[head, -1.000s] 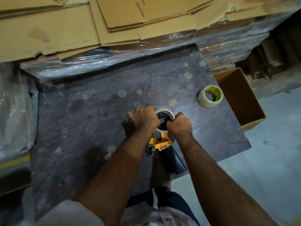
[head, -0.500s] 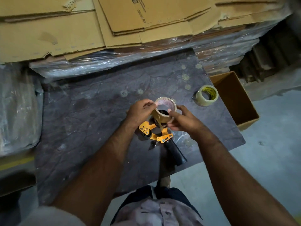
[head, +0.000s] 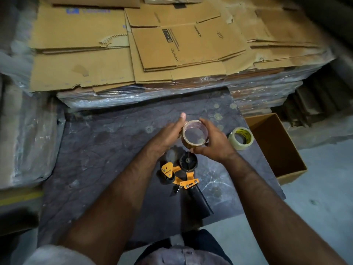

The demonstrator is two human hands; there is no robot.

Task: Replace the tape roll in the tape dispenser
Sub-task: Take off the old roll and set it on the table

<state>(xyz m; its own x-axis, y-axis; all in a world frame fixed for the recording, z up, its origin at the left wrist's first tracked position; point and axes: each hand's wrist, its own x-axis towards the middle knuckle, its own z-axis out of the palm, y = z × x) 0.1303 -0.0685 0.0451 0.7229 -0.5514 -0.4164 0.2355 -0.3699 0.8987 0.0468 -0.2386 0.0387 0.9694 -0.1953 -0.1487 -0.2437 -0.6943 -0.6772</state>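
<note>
Between the left hand (head: 168, 136) and right hand (head: 214, 144), both grasping it, the spent roll (head: 194, 134) hangs just above the dispenser (head: 183, 173) lying on the counter (head: 95, 159). Best set it aside, then fetch the fresh roll (head: 241, 138) just right of the right hand.

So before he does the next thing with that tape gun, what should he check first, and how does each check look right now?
1. Old roll fully off the dispenser: ok, both hands hold it above the table.
2. Black spindle bare: ok, nothing on it.
3. Dispenser resting steady on the table: ok, it lies flat, untouched.
4. New roll within reach: ok, it lies by the right hand.
5. A hand free to take it: not ok, the left hand is busy too.
6. New roll's loose end found: cannot tell.
</note>
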